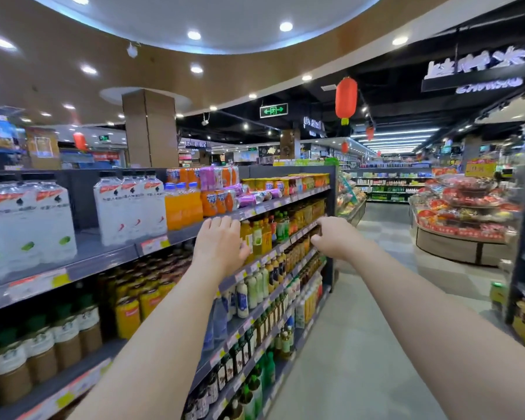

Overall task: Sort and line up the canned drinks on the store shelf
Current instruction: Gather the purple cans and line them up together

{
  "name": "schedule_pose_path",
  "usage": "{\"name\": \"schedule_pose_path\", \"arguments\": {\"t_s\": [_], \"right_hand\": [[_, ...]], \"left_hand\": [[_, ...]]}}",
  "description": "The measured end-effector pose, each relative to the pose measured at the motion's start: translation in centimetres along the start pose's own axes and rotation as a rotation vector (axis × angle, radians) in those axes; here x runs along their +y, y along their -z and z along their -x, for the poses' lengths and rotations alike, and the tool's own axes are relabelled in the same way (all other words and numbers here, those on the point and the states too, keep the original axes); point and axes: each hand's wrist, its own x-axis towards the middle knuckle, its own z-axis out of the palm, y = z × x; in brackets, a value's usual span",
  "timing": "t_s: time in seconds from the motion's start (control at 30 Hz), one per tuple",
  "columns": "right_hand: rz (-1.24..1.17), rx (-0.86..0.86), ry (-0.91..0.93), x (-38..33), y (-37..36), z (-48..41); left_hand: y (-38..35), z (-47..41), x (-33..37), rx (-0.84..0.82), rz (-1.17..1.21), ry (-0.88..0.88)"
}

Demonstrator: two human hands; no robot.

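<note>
Head view, only feed.

- Two hands in frame, both bare, both raised in front of the drinks aisle.
- Left hand (222, 244): wide, fingers straight and spread, palm toward the shelf (103, 260), holding nothing. It sits just below the canned drinks, level with the shelf edge. I cannot tell whether it touches the edge.
- Right hand (337, 236): fingers loosely bent, pointing away from me, nothing in it that I can see. It hangs further along the aisle, apart from the shelving.
- Orange cans (219, 202): three counted upright at the front of the top shelf, just above the left hand.
- Purple cans (250, 199): lying on their sides to the right of the orange ones, not lined up. At least three; blur stops a firmer count.
- More orange and purple cans stacked behind, against the back panel. Number unclear.
- Orange bottles (182, 207): three blue caps counted, standing just left of the orange cans.
- Water bottles (128, 204): a group of three left of those, a second group of three further left.
- One large red lantern (346, 98) overhead; one green exit sign (273, 110) beside it.
</note>
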Motion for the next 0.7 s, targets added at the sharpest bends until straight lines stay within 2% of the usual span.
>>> {"name": "schedule_pose_path", "arguments": {"t_s": [0.1, 0.3, 0.53, 0.7], "right_hand": [[0.024, 0.037, 0.035, 0.6, -0.1, -3.6], [0.003, 0.004, 0.104, 4.1, -5.9, -15.9], [-0.082, -0.055, 0.114, 10.1, -12.8, -29.5], [-0.152, -0.073, 0.176, 13.7, -14.7, -41.1]], "left_hand": [[-2.3, -2.9, -0.1, -0.018, 0.118, 0.101], [-11.3, -13.3, 2.2, -0.036, -0.046, -0.07], [-21.5, -22.0, 6.1, -0.061, -0.1, -0.079], [-27.8, -29.7, 8.3, -0.147, -0.118, -0.003]]}}
